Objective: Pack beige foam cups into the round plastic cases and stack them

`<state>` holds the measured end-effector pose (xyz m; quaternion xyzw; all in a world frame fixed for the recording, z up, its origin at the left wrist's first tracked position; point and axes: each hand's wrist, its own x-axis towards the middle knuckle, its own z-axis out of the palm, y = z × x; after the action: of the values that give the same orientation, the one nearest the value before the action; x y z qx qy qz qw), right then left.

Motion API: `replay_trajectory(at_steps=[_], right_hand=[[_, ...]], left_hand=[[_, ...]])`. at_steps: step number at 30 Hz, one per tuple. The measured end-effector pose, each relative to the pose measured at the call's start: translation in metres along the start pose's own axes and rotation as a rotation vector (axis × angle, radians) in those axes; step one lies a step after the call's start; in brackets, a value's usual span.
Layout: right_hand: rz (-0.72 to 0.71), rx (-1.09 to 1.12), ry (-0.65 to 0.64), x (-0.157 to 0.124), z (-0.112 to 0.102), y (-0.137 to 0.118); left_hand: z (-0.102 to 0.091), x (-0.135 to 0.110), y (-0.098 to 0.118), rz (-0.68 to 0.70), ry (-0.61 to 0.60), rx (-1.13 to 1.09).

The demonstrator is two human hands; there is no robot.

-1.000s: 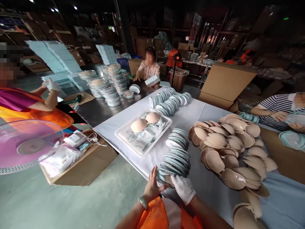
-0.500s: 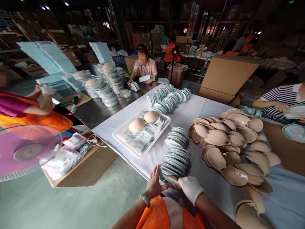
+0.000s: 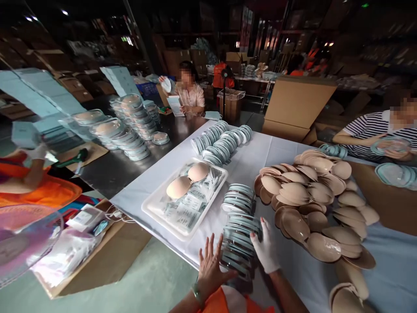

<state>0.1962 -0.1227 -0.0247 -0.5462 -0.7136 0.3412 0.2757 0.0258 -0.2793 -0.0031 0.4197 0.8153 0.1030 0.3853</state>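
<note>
A leaning row of clear round lidded cases with pale blue rims (image 3: pixel 239 243) lies on the white tablecloth (image 3: pixel 280 148) right in front of me. My bare left hand (image 3: pixel 211 267) presses its left side with fingers spread. My right hand (image 3: pixel 266 248), in a white glove, presses the right side. The row is squeezed between both palms. A second short row of the same cases (image 3: pixel 237 198) lies just behind it.
A white tray (image 3: pixel 153 208) holds two beige cups and packets. A heap of beige cups (image 3: pixel 312 200) lies to the right. More case rows (image 3: pixel 221 141) and stacks (image 3: pixel 130 126) stand farther back. Three other people sit around; a pink fan (image 3: pixel 22 239) is at left.
My hands moved up from the near end of the row to either side of it, and now clasp the cases. The view shifted slightly to the right and down.
</note>
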Motion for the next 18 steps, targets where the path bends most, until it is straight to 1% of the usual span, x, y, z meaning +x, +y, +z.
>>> replay_trajectory(at_steps=[1,2,4,6,8,9,11,13,14,15,16,17,18], right_hand=[[0.042,0.002,0.041,0.013,0.016,-0.002],[0.086,0.004,0.056,0.023,0.032,-0.006],[0.177,0.015,0.048,0.035,0.062,-0.014],[0.223,0.007,0.04,0.036,0.085,-0.017],[0.233,-0.013,0.054,0.03,0.095,-0.013],[0.219,-0.03,0.071,0.028,0.096,-0.008],[0.147,-0.071,0.126,0.031,0.087,-0.002],[0.024,-0.13,0.202,0.047,0.071,-0.007],[-0.049,-0.167,0.218,0.061,0.063,-0.016],[-0.107,-0.216,0.21,0.076,0.056,-0.028],[-0.157,-0.274,0.172,0.093,0.053,-0.043],[-0.189,-0.353,0.079,0.111,0.052,-0.058],[-0.169,-0.448,-0.017,0.127,0.055,-0.072]], left_hand=[[-0.007,0.003,0.005,0.045,-0.028,0.016],[-0.013,0.008,0.008,0.094,-0.065,0.019],[-0.019,0.021,0.01,0.167,-0.147,0.003],[-0.018,0.035,0.003,0.212,-0.174,-0.022],[-0.011,0.049,-0.012,0.261,-0.151,-0.045],[-0.007,0.055,-0.021,0.288,-0.135,-0.061],[-0.001,0.066,-0.038,0.344,-0.105,-0.122],[-0.002,0.075,-0.044,0.404,-0.05,-0.198],[-0.004,0.079,-0.042,0.437,-0.007,-0.219],[-0.007,0.082,-0.036,0.476,0.03,-0.217],[-0.011,0.084,-0.028,0.523,0.05,-0.189],[-0.014,0.085,-0.019,0.584,0.034,-0.141],[-0.015,0.086,-0.01,0.653,-0.014,-0.085]])
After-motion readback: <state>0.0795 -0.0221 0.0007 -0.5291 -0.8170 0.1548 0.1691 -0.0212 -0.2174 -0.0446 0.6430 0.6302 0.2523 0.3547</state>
